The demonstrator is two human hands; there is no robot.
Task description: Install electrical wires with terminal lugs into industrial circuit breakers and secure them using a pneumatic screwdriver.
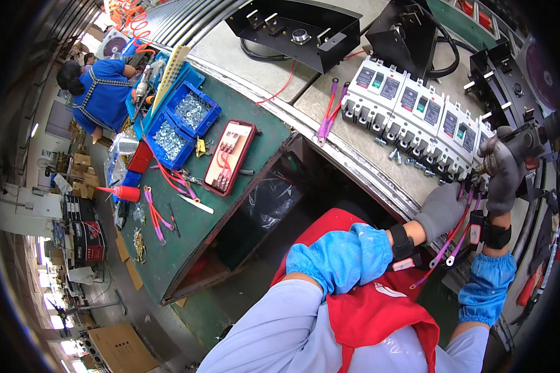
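Observation:
In a grey glove, my left hand (440, 212) is closed on red cables (459, 225) with purple sleeves and ring lugs, at the near edge of the rightmost white circuit breaker (459, 133). Other cable ends hang below it, their lugs (450, 261) showing. My gloved right hand (505, 171) has its fingers curled around a black power tool (529, 144) at that breaker's right end. The tool's tip and the terminal between my hands are mostly hidden. Two more breakers (370, 93) stand in the same row, with loose bolts (395, 155) before them.
Black metal housings (298, 31) stand behind the breakers. More red-purple cables (330, 115) lie left of them. The green bench (230, 214) holds blue bins (193, 112) of fasteners, a phone (229, 158) and a red bottle (126, 193). A person in blue (99, 93) is farther left.

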